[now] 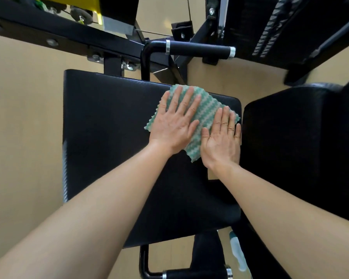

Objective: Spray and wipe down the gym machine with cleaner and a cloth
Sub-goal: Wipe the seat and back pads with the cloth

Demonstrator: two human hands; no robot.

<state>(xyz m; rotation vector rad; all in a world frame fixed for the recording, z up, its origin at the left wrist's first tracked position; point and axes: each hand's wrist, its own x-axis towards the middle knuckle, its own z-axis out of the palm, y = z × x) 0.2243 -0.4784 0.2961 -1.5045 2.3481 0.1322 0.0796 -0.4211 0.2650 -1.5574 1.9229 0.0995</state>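
A green-and-white patterned cloth (205,115) lies flat on the far right corner of the machine's black padded seat (109,137). My left hand (174,125) presses flat on the cloth's left half, fingers spread. My right hand (222,139) presses flat on its right half near the seat's right edge. Neither hand grips the cloth. A pale spray bottle (237,252) shows partly below the seat at the bottom right, on the floor.
A second black pad (300,148) stands just right of the seat. A black handle bar (199,49) with chrome rings crosses behind the seat. Black frame beams (48,35) and a weight stack (270,27) fill the top. Beige floor surrounds everything.
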